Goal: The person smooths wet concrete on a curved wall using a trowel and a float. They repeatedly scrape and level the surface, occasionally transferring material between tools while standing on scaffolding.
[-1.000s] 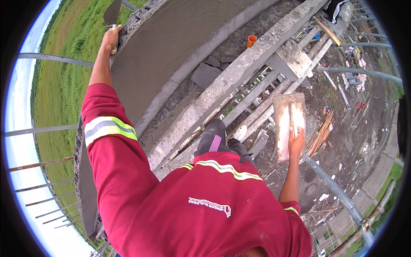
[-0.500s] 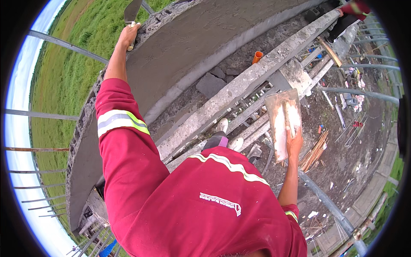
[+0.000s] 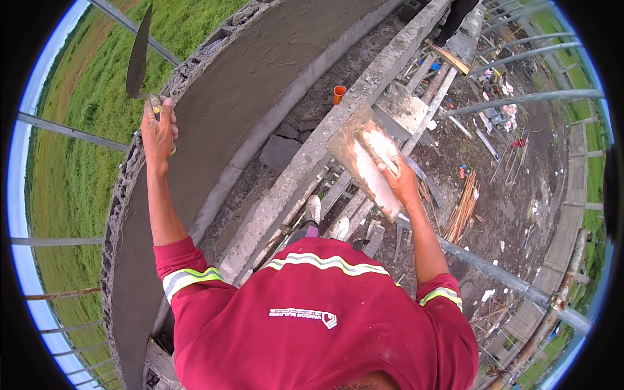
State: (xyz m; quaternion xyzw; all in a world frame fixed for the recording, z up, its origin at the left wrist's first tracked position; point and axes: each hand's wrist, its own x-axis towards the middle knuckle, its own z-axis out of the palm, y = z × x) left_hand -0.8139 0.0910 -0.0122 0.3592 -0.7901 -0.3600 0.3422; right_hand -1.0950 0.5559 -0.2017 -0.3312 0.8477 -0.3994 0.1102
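My left hand (image 3: 158, 133) is wrapped round the handle of a pointed trowel (image 3: 138, 62) whose dark blade stands up above the rough top edge of a curved wall. The inner face of this wall (image 3: 214, 117) is coated with smooth grey mortar. On the right, my right hand (image 3: 402, 184) grips a flat rectangular plastering float (image 3: 351, 144) by the bar handle on its back. Pale, worn patches and brown stains mark the float's visible side. It is held tilted in front of a concrete ledge (image 3: 305, 156), away from the wall.
An orange cup-like container (image 3: 338, 95) stands behind the ledge. A person's dark-clad leg (image 3: 458, 23) shows at the far end. Metal pipes (image 3: 494, 270) cross the right side, above ground strewn with wooden sticks (image 3: 463, 207) and debris. Grass lies beyond the wall.
My left hand has come nearer and left along the wall top with the trowel. The float in my right hand has shifted left and tilted toward the ledge. The view has turned somewhat.
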